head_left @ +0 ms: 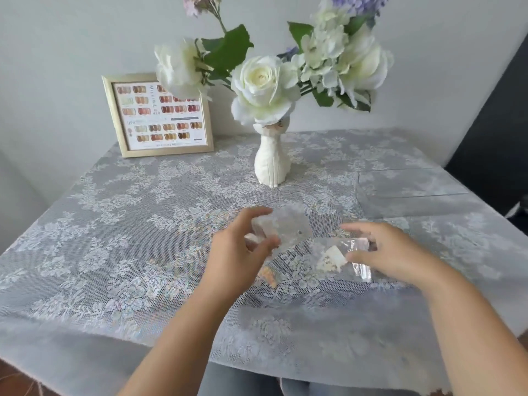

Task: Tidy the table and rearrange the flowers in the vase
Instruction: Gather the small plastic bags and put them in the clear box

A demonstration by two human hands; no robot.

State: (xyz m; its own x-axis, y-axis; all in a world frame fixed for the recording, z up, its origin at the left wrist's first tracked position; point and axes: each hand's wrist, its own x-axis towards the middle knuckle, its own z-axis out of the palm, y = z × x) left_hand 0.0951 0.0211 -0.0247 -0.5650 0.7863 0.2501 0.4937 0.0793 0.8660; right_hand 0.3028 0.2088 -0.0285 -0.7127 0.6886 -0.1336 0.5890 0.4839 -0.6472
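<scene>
The white cat-shaped vase (272, 161) stands at the back middle of the lace-covered table (114, 224), its white flowers (264, 84) spilling wide, a framed colour chart (160, 115) to its left. Nearer me, my left hand (237, 252) pinches a crumpled clear wrapper (285, 227). My right hand (391, 252) has its fingers closed on a flat clear packet (340, 255).

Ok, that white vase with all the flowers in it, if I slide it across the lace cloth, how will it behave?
The vase is probably tippy: tall, narrow-necked, with big flowers spreading wide above it. Its small base may snag on the lace tablecloth, so lifting seems safer.
</scene>
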